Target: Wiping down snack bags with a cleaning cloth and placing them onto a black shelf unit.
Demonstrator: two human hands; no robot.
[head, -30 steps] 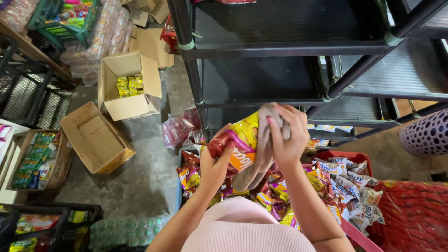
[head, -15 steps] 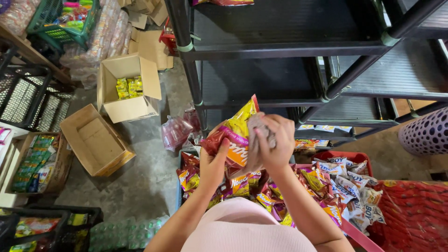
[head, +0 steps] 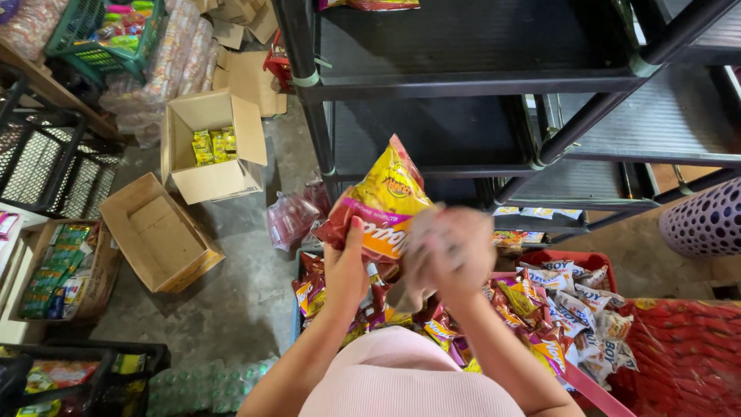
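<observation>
- Two bare hands are raised in front of a black metal shelf, seen from above the person's head.
- Left hand is closed on the lower edge of a yellow and red snack bag, thumb up against the bag's front.
- Right hand is blurred; it is curled shut just right of the snack bag and touches its lower right corner. Whether it holds the bag or something else cannot be told.
- Snack bag is upright, tilted slightly right, in front of the shelf's lower tier.
- Below the snack bag sits a red crate heaped with many small snack packets in red, yellow and white.
- Right of the crate lies a red mesh sack, and above that a purple perforated basket.
- Left of the snack bag, on the concrete floor, stands an open cardboard box holding a few yellow packets.
- Nearer the left edge lies an empty open cardboard box.
- Between the snack bag and the boxes lies a clear plastic bag on the floor.
</observation>
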